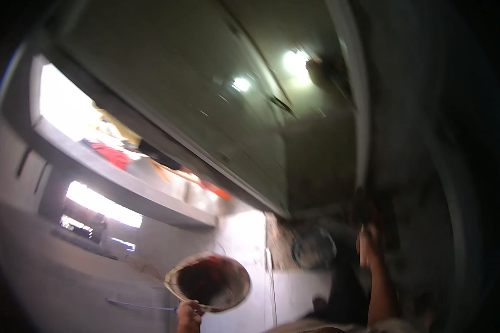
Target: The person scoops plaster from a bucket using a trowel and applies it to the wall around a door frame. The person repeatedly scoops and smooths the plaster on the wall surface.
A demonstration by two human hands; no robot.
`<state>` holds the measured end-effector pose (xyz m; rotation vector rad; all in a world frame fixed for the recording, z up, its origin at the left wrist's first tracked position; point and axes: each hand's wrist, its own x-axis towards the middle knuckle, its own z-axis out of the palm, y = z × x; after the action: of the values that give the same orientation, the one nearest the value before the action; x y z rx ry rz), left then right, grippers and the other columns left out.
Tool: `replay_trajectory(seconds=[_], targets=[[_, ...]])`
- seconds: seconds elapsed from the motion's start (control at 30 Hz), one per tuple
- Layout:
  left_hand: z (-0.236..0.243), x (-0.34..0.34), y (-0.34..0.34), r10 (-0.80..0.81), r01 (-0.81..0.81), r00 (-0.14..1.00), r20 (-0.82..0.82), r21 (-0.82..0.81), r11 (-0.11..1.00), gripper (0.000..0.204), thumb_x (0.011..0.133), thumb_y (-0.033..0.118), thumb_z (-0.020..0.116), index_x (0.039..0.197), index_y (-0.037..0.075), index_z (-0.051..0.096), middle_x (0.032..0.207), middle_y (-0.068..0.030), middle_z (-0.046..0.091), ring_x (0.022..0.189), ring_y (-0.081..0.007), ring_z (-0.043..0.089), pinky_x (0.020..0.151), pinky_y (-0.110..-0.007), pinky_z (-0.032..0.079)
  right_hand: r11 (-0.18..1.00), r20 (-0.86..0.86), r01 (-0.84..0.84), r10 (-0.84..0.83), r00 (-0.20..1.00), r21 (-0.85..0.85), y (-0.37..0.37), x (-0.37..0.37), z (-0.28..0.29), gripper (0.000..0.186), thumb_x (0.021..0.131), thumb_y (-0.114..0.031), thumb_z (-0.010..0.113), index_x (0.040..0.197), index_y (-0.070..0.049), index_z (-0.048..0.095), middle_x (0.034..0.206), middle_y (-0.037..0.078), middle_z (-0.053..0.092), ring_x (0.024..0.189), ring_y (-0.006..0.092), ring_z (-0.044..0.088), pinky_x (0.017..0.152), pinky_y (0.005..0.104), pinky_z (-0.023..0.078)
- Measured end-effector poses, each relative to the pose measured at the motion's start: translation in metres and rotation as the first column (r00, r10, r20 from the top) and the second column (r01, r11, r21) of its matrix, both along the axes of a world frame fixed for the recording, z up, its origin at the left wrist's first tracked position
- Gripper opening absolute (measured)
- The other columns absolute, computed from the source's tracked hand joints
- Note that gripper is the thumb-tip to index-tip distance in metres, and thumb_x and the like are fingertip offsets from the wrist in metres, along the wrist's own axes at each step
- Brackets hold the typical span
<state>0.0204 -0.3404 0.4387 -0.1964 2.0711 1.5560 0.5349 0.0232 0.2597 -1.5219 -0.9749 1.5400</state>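
My left hand (189,315) is closed on the near rim of a round, shallow pan (241,278), which is tilted. Its rim is pale tan, and its inside holds or is stained with something dark and reddish; blur hides which. To the right, my right hand (372,244) wraps round the pale, wood-coloured handle (364,254) of a tool. The dark upper end of that tool (361,206) merges with the shadow, so its kind cannot be made out. The hands are well apart.
A large greenish panel (194,94) with bright reflections fills the top. At left, a pale shelf (144,191) carries red and yellow items, with a small window (103,205) below. A thin blue rod (141,305) lies near the pan. A round grey tub (314,248) stands between my hands.
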Motion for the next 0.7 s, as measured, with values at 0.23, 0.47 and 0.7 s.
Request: replay_trajectory(seconds=[0.23, 0.47, 0.7], targets=[[0.026, 0.040, 0.063, -0.303, 0.280, 0.948, 0.095, 0.200, 0.939, 0.028, 0.083, 0.003, 0.062, 0.110, 0.001, 0.063, 0.096, -0.0145, 0.062, 0.085, -0.0345, 0.063, 0.087, -0.050, 0.056, 0.763, -0.247, -0.367, 0.554, 0.795, 0.532, 0.055, -0.121, 0.332, 0.043, 0.104, -0.026, 0.057, 0.140, -0.005, 0.054, 0.080, 0.000, 0.057, 0.056, 0.0076, 0.051, 0.050, 0.0257, 0.044], [0.018, 0.072, 0.092, -0.206, 0.153, 0.970, 0.126, 0.341, 0.928, 0.030, 0.086, 0.005, 0.061, 0.115, 0.001, 0.061, 0.102, -0.0144, 0.061, 0.091, -0.0336, 0.062, 0.089, -0.049, 0.055, 0.295, 0.031, -0.276, 0.631, 0.775, 0.915, 0.236, -0.221, 0.604, 0.048, 0.098, -0.047, 0.063, 0.099, 0.001, 0.065, 0.063, 0.007, 0.060, 0.051, 0.0129, 0.057, 0.046, 0.0291, 0.044], [0.008, 0.055, 0.069, -0.162, 0.077, 0.969, 0.187, 0.394, 0.916, 0.032, 0.088, 0.007, 0.061, 0.120, 0.002, 0.058, 0.107, -0.0144, 0.060, 0.097, -0.0327, 0.061, 0.092, -0.048, 0.054, 0.169, 0.095, -0.227, 0.564, 0.821, 0.959, 0.415, -0.334, 0.787, 0.028, 0.094, -0.028, 0.067, 0.101, 0.000, 0.065, 0.086, 0.010, 0.068, 0.074, 0.0197, 0.067, 0.059, 0.0281, 0.052]])
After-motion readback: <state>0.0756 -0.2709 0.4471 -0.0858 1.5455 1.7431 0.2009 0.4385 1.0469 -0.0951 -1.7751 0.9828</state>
